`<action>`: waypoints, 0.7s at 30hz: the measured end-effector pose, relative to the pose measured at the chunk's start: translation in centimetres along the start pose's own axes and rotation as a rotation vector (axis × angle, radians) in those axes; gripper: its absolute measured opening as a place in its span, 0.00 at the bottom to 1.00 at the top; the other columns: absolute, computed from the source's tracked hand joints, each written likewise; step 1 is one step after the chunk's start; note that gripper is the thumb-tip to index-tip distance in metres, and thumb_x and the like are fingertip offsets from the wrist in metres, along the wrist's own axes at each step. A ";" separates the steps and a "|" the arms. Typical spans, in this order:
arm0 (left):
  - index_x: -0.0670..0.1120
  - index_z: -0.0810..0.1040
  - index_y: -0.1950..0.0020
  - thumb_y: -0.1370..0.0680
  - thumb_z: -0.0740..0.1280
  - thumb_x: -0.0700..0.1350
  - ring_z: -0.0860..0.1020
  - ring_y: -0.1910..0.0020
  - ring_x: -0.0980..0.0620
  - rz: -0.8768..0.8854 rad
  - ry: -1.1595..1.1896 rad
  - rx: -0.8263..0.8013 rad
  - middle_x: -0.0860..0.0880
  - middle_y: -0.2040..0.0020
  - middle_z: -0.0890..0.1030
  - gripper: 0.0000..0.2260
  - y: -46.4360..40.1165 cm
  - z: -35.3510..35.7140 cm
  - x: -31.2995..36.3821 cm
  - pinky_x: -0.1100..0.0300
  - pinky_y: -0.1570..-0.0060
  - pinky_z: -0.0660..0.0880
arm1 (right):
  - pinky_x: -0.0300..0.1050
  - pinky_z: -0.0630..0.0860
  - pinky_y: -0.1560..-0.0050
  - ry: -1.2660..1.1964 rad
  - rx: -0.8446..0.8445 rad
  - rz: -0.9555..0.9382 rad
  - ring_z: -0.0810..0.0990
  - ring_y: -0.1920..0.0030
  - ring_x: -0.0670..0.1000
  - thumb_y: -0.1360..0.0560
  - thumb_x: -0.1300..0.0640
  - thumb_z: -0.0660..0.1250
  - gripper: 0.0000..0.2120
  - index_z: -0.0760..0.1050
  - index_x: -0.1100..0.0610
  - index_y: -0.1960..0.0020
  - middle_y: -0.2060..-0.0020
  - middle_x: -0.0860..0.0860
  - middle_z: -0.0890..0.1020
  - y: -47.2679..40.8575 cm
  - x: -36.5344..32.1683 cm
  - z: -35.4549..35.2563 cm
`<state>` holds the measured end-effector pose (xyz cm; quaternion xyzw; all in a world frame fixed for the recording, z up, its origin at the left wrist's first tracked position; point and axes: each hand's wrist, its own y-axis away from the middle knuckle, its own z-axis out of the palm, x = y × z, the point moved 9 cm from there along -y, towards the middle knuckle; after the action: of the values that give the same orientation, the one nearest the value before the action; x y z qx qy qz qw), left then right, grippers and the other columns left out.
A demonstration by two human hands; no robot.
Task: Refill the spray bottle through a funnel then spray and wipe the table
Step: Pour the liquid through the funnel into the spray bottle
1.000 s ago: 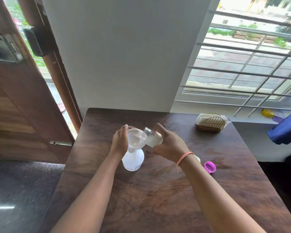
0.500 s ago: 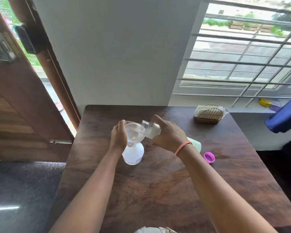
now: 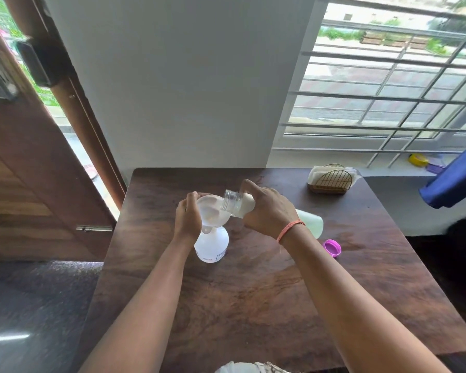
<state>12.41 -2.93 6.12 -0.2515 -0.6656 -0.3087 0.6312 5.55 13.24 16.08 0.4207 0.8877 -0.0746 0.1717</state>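
Dark wood table: your left hand curls its fingers round the rim of the clear funnel, seated in the white spray bottle standing mid-table. Your right hand grips the tilted refill bottle, its open mouth over the funnel. A pink cap lies to the right; a napkin holder stands at the far edge.
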 end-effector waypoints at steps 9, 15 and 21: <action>0.53 0.84 0.60 0.28 0.51 0.52 0.81 0.55 0.48 -0.036 -0.046 0.022 0.52 0.60 0.85 0.21 -0.3 -0.4 -0.5 0.46 0.50 0.78 | 0.43 0.63 0.61 0.008 0.023 -0.002 0.68 0.56 0.56 0.36 0.59 0.66 0.18 0.67 0.49 0.48 0.60 0.48 0.75 0.0 -0.5 -0.7; 0.52 0.85 0.61 0.28 0.52 0.51 0.81 0.56 0.48 -0.024 0.000 0.005 0.51 0.60 0.85 0.20 -0.2 -0.1 -0.5 0.51 0.53 0.77 | 0.43 0.64 0.62 0.033 0.048 -0.010 0.70 0.57 0.56 0.37 0.59 0.64 0.20 0.68 0.48 0.46 0.60 0.49 0.76 0.1 -0.9 -1.5; 0.52 0.84 0.62 0.29 0.52 0.50 0.81 0.57 0.49 -0.018 0.008 0.015 0.51 0.60 0.85 0.20 -0.2 -0.1 -0.4 0.52 0.55 0.75 | 0.43 0.64 0.61 0.049 0.063 -0.019 0.69 0.57 0.55 0.36 0.58 0.66 0.19 0.68 0.48 0.47 0.58 0.50 0.79 -0.1 -0.9 -1.8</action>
<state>12.39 -3.14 5.71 -0.2396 -0.6674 -0.3103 0.6332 5.59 13.04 18.09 0.4191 0.8928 -0.0939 0.1360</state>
